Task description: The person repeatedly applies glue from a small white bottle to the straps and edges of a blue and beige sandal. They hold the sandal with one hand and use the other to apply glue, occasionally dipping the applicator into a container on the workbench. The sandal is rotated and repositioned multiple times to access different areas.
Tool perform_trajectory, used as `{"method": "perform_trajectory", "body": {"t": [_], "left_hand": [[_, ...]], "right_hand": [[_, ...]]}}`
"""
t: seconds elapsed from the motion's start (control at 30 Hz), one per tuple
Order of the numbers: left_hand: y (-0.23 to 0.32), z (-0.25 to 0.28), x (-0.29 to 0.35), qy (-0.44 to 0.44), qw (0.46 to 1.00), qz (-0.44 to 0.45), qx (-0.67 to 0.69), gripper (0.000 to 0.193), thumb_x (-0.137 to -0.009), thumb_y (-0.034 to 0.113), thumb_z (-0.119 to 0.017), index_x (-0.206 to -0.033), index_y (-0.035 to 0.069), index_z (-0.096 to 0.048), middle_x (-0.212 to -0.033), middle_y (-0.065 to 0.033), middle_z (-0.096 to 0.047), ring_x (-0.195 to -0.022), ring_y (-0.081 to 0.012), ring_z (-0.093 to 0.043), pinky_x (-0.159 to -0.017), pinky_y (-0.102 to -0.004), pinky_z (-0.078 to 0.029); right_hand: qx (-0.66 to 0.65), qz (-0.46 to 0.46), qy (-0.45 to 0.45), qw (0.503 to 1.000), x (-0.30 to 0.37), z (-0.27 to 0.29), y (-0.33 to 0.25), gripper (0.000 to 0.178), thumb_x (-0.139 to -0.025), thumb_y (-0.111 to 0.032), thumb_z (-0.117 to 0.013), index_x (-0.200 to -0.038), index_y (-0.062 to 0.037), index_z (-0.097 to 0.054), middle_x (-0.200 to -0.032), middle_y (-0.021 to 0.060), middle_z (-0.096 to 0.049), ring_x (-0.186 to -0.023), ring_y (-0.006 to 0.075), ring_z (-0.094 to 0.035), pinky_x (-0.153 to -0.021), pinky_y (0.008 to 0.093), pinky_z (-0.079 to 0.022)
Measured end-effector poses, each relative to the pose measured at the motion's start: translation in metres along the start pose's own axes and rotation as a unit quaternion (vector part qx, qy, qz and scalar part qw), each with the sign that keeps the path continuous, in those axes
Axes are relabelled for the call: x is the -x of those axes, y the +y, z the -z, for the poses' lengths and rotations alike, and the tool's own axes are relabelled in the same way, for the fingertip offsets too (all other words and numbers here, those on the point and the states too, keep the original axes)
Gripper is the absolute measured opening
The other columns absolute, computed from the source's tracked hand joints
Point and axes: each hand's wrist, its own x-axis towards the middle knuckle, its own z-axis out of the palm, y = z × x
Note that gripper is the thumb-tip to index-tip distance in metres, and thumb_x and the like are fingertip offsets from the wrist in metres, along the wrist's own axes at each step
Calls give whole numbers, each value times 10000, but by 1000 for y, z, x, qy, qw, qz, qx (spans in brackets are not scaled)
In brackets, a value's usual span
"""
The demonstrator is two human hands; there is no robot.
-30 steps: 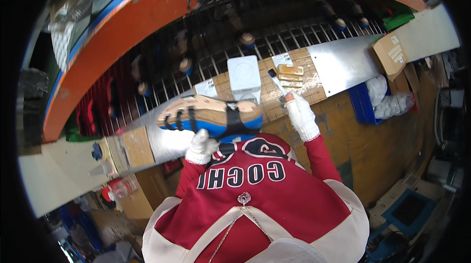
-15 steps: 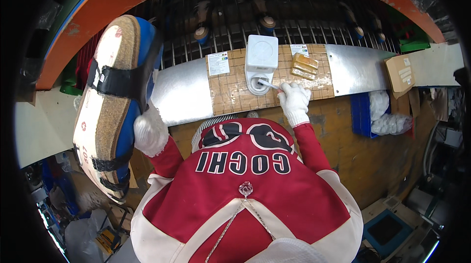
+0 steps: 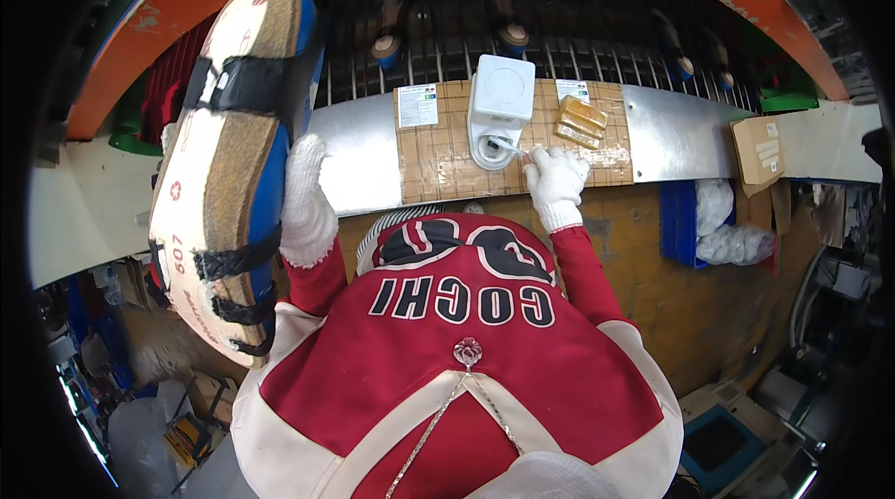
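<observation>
My left hand (image 3: 306,205), in a white glove, grips a large shoe sole (image 3: 228,164) held upright at the left, its pale bottom facing me, with a blue edge and black straps across it. My right hand (image 3: 557,182), also gloved, rests on the wooden board (image 3: 438,159) and holds a small brush (image 3: 508,146) whose tip dips into the round cup at the foot of a white box-shaped pot (image 3: 501,108).
A yellowish block (image 3: 580,121) lies on the board right of the pot. Behind the metal bench (image 3: 354,173) runs a conveyor of dark rods (image 3: 559,14) carrying several soles. A blue bin (image 3: 695,219) with white cloth and a cardboard piece (image 3: 760,150) sit to the right.
My left hand swung the sole from flat in front of me up and out to the left, standing on end. My right hand moved the brush down to the pot's cup.
</observation>
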Motion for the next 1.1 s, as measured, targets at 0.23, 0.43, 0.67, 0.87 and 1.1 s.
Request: {"method": "perform_trajectory", "body": {"t": [0.23, 0.43, 0.67, 0.87, 1.1], "left_hand": [[-13, -18, -2, -10, 981, -84, -173, 522, -910, 187, -674, -1390, 83, -497, -1413, -196, -527, -1305, -350, -513, -1147, -520, -338], [-27, -29, -8, -32, 913, -222, -340, 521, -896, 165, -684, -1380, 102, -501, -1396, -207, -536, -1292, -367, -527, -1135, -531, -348], [-51, -52, -18, -63, 835, -345, -424, 524, -880, 140, -695, -1368, 123, -506, -1376, -220, -547, -1275, -387, -543, -1120, -543, -359], [-63, -71, -27, -97, 815, -393, -414, 552, -847, 159, -718, -1356, 137, -506, -1383, -234, -535, -1266, -400, -550, -1104, -577, -362], [-55, -94, -27, -60, 851, -393, -343, 516, -893, 229, -682, -1365, 292, -484, -1407, -218, -509, -1287, -424, -522, -1110, -604, -344]], "right_hand": [[7, 20, 7, 1000, 0, -5, -1, 169, -792, -336, -735, -873, -193, -693, -843, 68, -662, -850, 282, -631, -822, 468, -396], [-252, -146, -103, 951, 8, -4, 14, 249, -903, -357, -633, -938, -126, -718, -788, 121, -692, -732, 287, -646, -777, 405, -438], [-560, -243, -161, 775, 9, 26, 9, 131, -880, -171, -692, -919, -47, -710, -711, -22, -606, -652, 77, -517, -579, 256, -393], [-333, 83, 236, 909, -15, 133, -25, 206, -704, -41, -838, -877, -35, -729, -813, 64, -653, -737, 191, -582, -648, 330, -467], [-424, 105, 187, 880, 1, 190, -72, 216, -761, -37, -818, -972, -55, -774, -935, 85, -673, -908, 222, -606, -778, 316, -482]]}}
